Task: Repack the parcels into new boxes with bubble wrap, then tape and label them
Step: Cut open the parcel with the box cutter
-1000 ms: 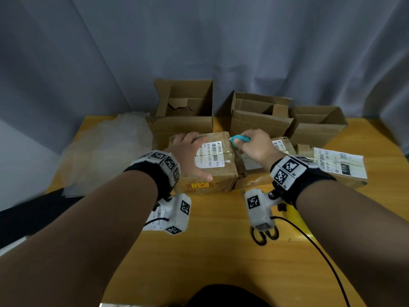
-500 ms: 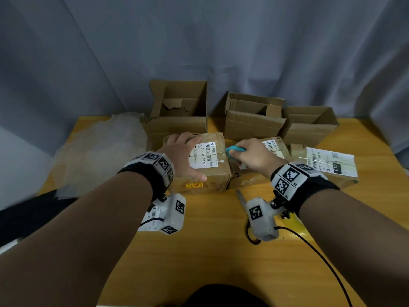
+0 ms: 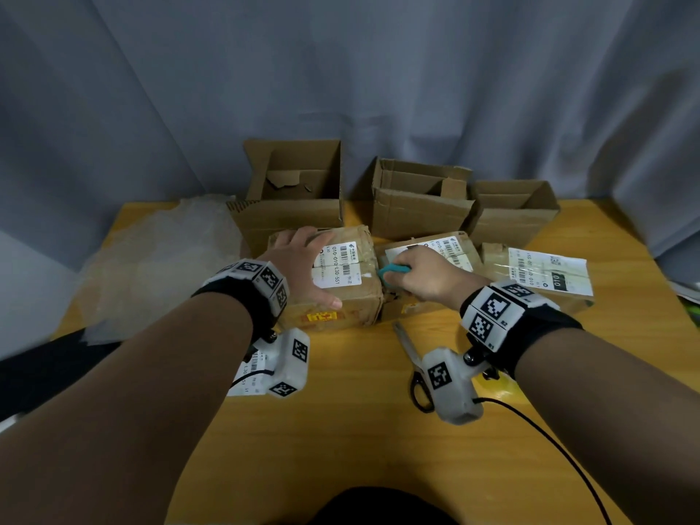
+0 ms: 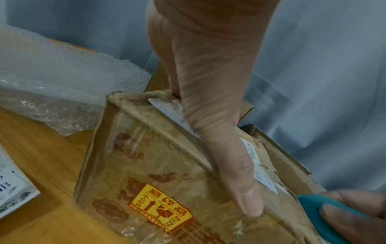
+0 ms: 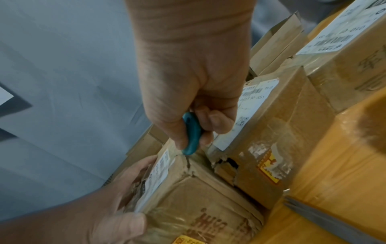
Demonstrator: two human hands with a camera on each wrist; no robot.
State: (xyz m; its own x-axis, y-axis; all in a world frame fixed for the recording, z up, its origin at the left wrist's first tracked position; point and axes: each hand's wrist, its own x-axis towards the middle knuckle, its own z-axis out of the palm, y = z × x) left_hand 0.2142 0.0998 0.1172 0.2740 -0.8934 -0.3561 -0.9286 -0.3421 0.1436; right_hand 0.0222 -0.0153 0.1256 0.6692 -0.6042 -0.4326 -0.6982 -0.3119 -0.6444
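A worn, taped brown parcel with a white label and a yellow sticker sits mid-table. My left hand lies flat across its top with straight fingers, the thumb pressing the near top edge. My right hand grips a small teal cutter at the parcel's right top edge; its tip meets the taped seam at the corner. A second parcel with a torn corner stands against the first, and a third labelled parcel lies further right.
Three open, empty cardboard boxes line the back of the wooden table. Bubble wrap is heaped at the left. Scissors lie near my right wrist. A loose label sheet lies under my left wrist.
My right hand has drawn the teal cutter toward me along the first parcel's right top edge. The left hand stays pressed on the parcel.
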